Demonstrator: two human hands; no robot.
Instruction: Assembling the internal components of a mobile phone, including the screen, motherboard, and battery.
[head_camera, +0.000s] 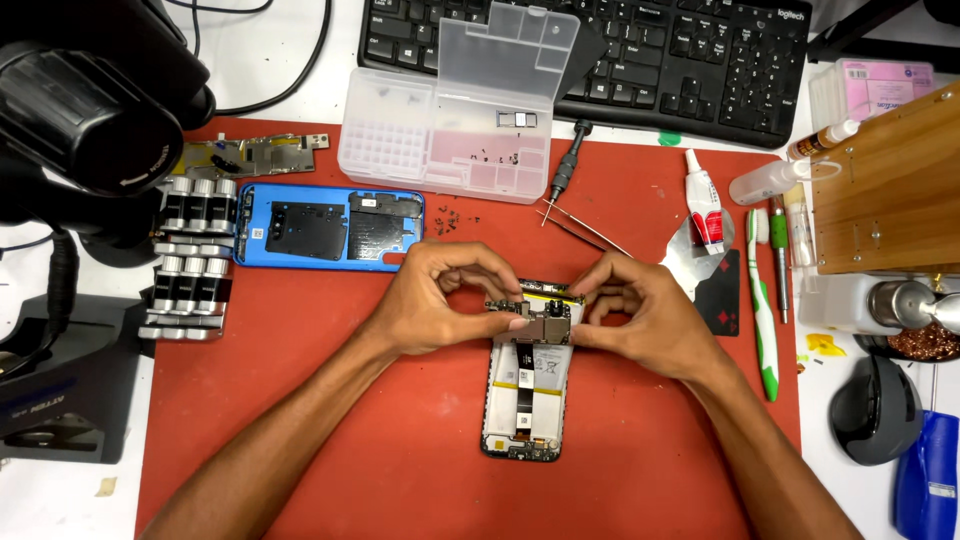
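Red matting (330, 420) is covering the middle of the frame, and you are working over it with both bare hands. Your left hand (432, 300) is curling in from the lower left, its fingertips pinching the left end of a small circuit board (530, 312). Your right hand (640, 312) is coming in from the lower right, its fingers closing on the right end of the same board. Both hands are gripping it, fingers bent and nearly shut. You are holding the board at the top edge of an opened phone (525, 400), which is lying face down at centre frame with its battery showing.

Left of your hands, a blue back cover (330, 226) is lying on the mat. Above it, a clear plastic parts box (445, 140) is sitting with its lid raised, in front of a black keyboard (690, 60). A screwdriver (563, 172) and tweezers (585, 230) are resting just above your right hand. Toward the right, a green toothbrush (763, 310) is lying lengthwise, near a small glue bottle (706, 205).
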